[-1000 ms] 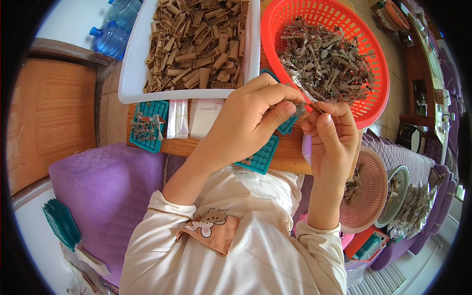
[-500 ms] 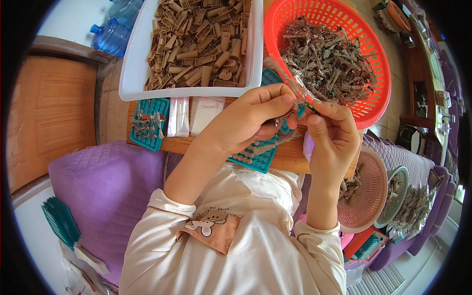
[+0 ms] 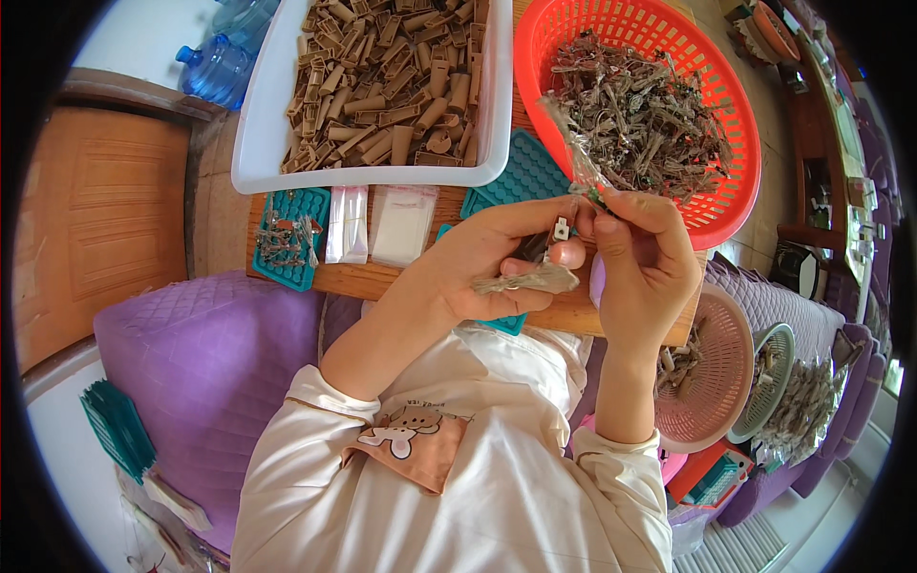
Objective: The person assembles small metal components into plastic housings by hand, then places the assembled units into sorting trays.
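Note:
Close together over the table's front part, both hands are closed on small wired pieces. My left hand (image 3: 501, 234) grips a tied bundle of thin, clear-brown wires (image 3: 537, 279), which lies across its fingers. A small whitish part (image 3: 562, 229) sticks up between its thumb and fingers. In a pinch of thumb and forefinger, my right hand (image 3: 642, 244) holds a small green circuit board (image 3: 596, 197). A second wire bundle (image 3: 577, 153) rises from that board towards the red basket (image 3: 748, 181). Where the hands meet, the fingertips partly hide the pieces.
A white tub (image 3: 373, 179) of brown plastic holders stands at the back left, beside the red basket full of wire bundles. Teal trays (image 3: 521, 167) and clear plastic bags (image 3: 403, 224) lie on the wooden table (image 3: 358, 284). A pink basket (image 3: 721, 382) stands at the right.
My left hand has turned, bringing the whitish part and its wire bundle into plain sight. The upper bundle has swung slightly; my right hand has barely moved.

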Motion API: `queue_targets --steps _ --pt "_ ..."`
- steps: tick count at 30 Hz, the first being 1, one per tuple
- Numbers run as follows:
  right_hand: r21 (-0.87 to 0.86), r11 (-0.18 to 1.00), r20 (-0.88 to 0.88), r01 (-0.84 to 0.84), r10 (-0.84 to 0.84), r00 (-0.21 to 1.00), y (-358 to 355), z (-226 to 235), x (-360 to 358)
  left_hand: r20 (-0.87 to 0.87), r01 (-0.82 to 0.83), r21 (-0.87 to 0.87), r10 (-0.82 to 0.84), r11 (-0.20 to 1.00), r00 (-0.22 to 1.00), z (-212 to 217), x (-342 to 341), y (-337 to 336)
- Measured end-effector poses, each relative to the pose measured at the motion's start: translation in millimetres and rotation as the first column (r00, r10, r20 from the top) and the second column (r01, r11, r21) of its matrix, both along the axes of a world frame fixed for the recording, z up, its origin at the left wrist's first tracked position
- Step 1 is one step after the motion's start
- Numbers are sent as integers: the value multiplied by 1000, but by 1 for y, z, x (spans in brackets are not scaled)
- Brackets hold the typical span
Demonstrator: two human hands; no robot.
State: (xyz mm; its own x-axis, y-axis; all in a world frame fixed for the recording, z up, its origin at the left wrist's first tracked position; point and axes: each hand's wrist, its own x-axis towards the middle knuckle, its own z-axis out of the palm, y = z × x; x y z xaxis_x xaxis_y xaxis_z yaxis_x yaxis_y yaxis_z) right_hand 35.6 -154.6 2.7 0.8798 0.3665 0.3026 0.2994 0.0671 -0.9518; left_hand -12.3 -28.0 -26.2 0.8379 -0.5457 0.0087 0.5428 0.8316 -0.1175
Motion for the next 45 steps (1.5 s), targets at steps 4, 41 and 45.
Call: queue_targets --steps 4,41,45 --pt "-165 983 155 79 -53 987 -7 0 5 143 -6 -131 25 991 989 -16 2 -1" --pt "186 982 -158 12 18 987 -6 1 -10 472 -486 874 267 -16 840 23 -10 -4" --pt "179 984 -164 -22 52 985 -4 0 -11 214 -372 810 361 453 908 20 -9 -8"
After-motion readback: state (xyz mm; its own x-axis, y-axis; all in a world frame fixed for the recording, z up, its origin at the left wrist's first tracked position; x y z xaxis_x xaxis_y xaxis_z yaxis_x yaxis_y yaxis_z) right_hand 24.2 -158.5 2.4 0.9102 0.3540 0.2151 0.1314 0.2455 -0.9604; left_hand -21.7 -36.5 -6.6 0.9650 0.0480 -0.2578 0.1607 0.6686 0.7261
